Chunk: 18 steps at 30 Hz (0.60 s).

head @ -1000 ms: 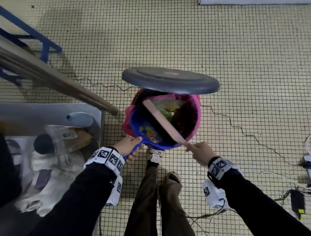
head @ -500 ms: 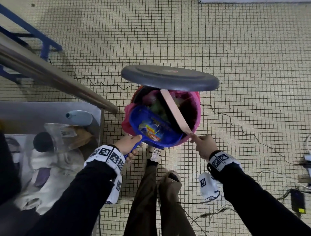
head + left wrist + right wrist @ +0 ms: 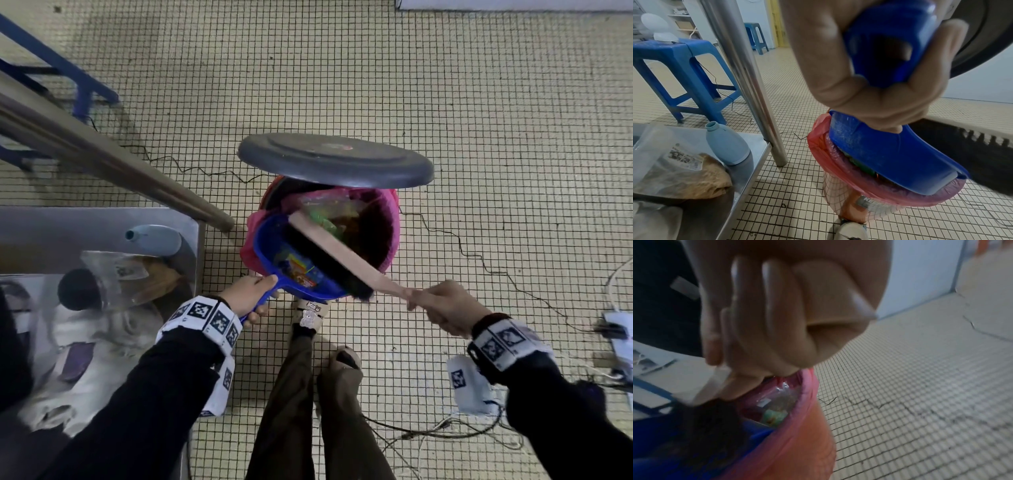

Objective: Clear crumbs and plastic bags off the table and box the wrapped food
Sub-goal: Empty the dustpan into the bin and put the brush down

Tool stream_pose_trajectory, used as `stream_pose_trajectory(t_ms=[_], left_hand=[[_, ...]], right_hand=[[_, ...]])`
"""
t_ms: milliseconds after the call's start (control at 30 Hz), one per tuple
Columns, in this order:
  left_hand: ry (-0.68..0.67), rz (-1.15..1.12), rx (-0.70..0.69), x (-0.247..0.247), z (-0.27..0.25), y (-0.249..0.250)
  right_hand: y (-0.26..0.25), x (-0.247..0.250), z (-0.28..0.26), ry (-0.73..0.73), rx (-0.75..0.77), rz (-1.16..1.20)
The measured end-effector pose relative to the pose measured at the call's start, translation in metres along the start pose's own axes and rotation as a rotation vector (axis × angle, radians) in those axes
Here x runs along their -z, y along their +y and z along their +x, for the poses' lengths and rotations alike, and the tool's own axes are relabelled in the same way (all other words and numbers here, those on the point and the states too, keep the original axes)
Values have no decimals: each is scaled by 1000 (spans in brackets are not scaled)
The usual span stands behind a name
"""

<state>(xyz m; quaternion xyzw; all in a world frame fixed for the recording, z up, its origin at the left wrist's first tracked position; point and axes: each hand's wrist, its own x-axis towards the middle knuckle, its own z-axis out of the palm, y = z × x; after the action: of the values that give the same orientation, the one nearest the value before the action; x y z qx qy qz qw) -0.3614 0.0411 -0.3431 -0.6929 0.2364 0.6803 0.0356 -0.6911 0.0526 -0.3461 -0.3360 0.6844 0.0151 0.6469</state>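
Head: left hand (image 3: 250,296) wrapped round blue dustpan (image 3: 294,260) handle, wrappers inside, tipped over pink-lined bin (image 3: 390,233); right hand (image 3: 445,308) gripping wooden brush (image 3: 339,253); left wrist: dustpan on bin rim; right wrist: blurred, fist on handle.

Colourful wrappers (image 3: 299,270) in tilted blue dustpan (image 3: 274,245)

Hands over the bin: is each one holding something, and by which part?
Yes. The left hand grips the blue dustpan by its handle; the right hand grips the wooden brush by the end of its handle.
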Motion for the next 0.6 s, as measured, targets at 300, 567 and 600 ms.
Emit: stream_pose_trajectory(t_ms=[300,567,600], left_hand=[[32,9,-1,-3,-2,2],[37,35,-10,-3,-4,-1],[43,33,-12,-3,-5,-1]], right_hand=[[1,22,-4,197,-45,-231],[-3,27,-13,162,-62,-257],[-5,29,-14,174,-54,-227]])
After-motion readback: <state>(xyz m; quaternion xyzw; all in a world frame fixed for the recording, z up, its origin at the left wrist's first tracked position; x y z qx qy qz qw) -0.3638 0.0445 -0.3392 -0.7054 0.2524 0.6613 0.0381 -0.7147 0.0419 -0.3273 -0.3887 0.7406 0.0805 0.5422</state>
